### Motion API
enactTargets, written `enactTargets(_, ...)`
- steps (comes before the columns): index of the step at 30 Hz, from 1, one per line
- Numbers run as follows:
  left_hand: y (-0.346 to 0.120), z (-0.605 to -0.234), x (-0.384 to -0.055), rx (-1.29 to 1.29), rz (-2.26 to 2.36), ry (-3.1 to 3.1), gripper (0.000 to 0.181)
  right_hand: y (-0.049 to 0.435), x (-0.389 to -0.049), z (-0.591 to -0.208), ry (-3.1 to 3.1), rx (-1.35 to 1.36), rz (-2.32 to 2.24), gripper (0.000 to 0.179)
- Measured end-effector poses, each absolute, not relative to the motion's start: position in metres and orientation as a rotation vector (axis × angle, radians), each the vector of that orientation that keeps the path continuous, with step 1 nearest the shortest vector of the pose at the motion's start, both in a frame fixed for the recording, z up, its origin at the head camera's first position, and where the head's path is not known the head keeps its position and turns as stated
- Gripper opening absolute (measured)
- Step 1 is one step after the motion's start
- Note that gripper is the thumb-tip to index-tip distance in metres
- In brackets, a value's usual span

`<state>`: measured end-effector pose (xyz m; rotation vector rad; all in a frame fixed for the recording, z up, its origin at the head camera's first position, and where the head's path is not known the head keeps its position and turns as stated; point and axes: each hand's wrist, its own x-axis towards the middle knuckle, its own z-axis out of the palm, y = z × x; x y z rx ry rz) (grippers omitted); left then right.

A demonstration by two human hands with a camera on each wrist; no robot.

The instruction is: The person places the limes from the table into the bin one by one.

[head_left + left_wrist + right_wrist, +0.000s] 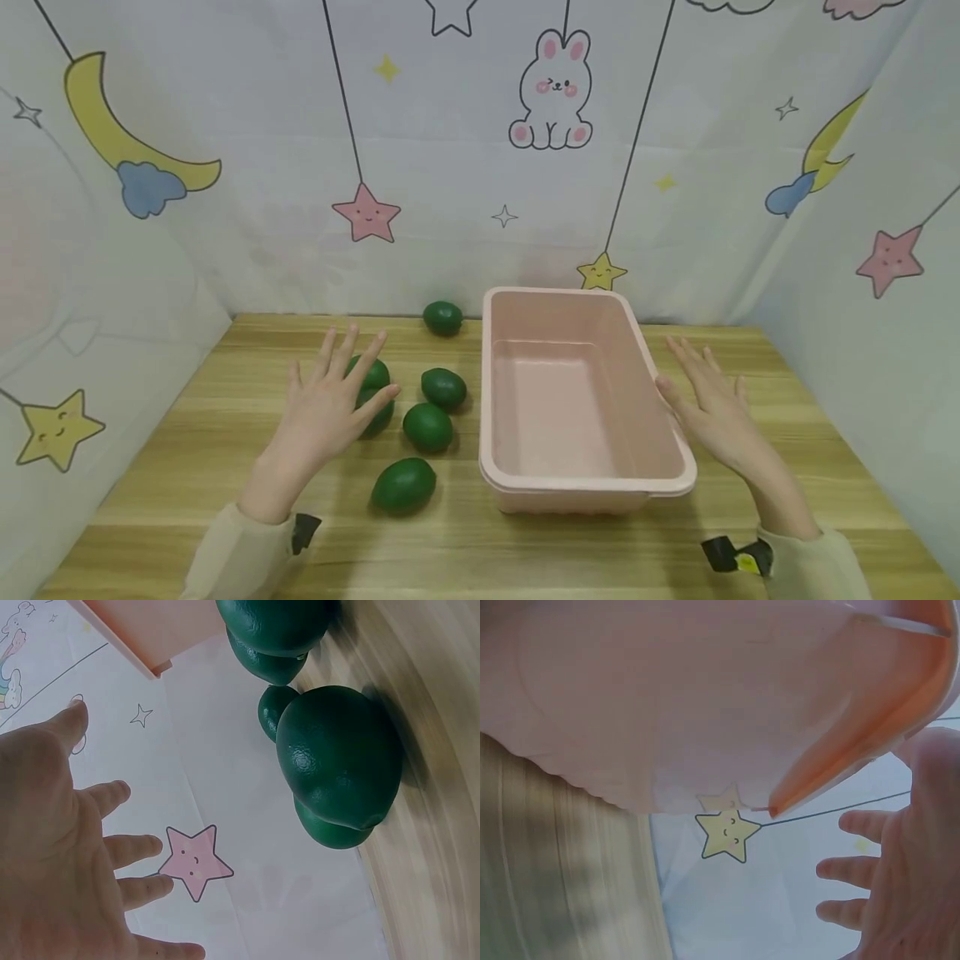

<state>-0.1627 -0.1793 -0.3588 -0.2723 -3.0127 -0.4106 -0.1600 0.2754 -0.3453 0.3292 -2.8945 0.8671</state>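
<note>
My left hand [324, 410] hovers with fingers spread, holding nothing. Partly behind it in the head view are two glossy dark green oval fruits, like limes or avocados; one fruit [372, 372] shows past its fingers. More of these lie to its right: a large near fruit [404, 486], a rounder fruit [428, 427], another fruit [443, 388] and a far fruit [442, 318]. In the left wrist view, a green fruit [339, 757] stands apart from the fingers. My right hand [711, 406], fingers extended, is beside the right rim of a pale pink plastic bin [587, 483]; contact is unclear.
The wooden tabletop [570, 550] carries the bin and the fruits. A white cloth [450, 167] printed with stars, moons and a rabbit hangs along the back and both sides. Nothing lies inside the bin, whose floor [551, 408] shows.
</note>
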Motion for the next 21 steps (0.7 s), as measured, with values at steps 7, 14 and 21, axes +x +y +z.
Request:
enactTargets(7, -0.1798, -0.3622, -0.1616, -0.272, -0.451, -3.006, 0.074, 0.2734, -0.1594, -0.3480, -2.853, 0.311, 1.005, 0.061)
enactTargets(14, -0.1818, -0.3659, -0.1603, -0.261, -0.453, -3.006, 0.074, 0.2714, -0.1600, -0.3519, -2.842, 0.293, 1.108, 0.061)
enactTargets(21, -0.1820, -0.3673, -0.1587, -0.258, -0.464, -3.003, 0.074, 0.2695, -0.1597, -0.3523, -2.826, 0.291, 1.162, 0.062)
